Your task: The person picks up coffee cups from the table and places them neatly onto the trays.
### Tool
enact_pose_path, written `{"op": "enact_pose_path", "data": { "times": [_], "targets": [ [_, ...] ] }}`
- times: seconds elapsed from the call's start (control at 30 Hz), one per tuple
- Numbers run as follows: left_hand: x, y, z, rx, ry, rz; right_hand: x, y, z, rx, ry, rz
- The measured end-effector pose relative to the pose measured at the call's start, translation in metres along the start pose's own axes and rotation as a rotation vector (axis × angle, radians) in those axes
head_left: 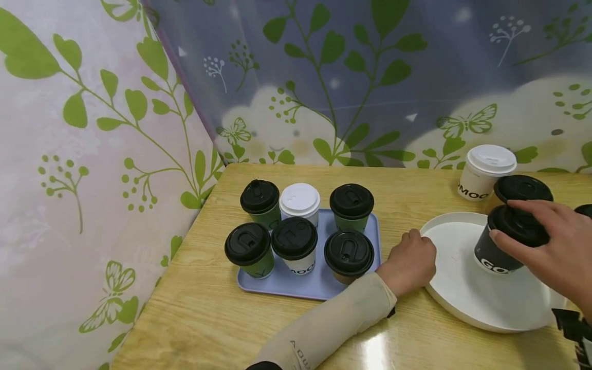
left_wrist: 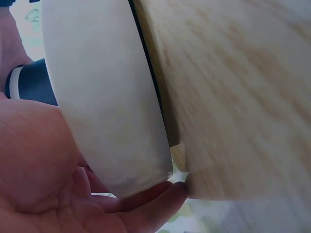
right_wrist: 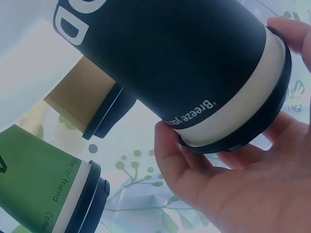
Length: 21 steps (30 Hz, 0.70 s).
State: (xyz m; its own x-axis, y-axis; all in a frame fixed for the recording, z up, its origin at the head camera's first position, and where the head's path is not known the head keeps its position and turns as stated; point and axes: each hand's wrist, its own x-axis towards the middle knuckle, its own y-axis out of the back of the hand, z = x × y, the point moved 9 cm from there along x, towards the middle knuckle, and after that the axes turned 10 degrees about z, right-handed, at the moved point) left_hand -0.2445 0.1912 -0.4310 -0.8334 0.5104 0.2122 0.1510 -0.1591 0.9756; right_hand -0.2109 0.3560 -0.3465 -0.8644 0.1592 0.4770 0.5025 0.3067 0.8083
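Observation:
My right hand (head_left: 555, 244) holds a dark paper coffee cup (head_left: 492, 246) by its black lid, with thumb and fingers spread round the lid's edge. The cup is upright over the right part of a white round tray (head_left: 455, 293). In the right wrist view, fingertips (right_wrist: 167, 141) lie against the lid and the white band of the cup. At the tray's left edge, my left hand (head_left: 410, 262) grips the rim with curled fingers. The left wrist view shows the tray's side wall (left_wrist: 107, 97) close up, with fingers reaching round its lower edge.
A blue rectangular tray (head_left: 326, 218) to the left bears several lidded cups. Behind the round tray stand a white-lidded cup (head_left: 476, 177) and a brown, black-lidded cup (right_wrist: 80, 92). A green cup (right_wrist: 41, 179) is near the right hand. Patterned cloth (head_left: 370, 103) hangs behind the table.

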Motion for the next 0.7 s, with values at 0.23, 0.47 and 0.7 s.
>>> {"op": "enact_pose_path", "data": {
  "times": [0.23,0.47,0.7],
  "targets": [
    [0.0,0.0,0.0,-0.004,0.006,0.001,0.006,-0.006,0.002,0.03,0.009,-0.031],
    [0.0,0.001,0.0,0.011,0.004,0.017,0.013,-0.016,0.004,0.044,0.021,-0.053],
    [0.001,0.0,0.0,0.01,-0.002,0.025,0.019,-0.022,0.006,0.067,0.051,-0.06]
  ]
}}
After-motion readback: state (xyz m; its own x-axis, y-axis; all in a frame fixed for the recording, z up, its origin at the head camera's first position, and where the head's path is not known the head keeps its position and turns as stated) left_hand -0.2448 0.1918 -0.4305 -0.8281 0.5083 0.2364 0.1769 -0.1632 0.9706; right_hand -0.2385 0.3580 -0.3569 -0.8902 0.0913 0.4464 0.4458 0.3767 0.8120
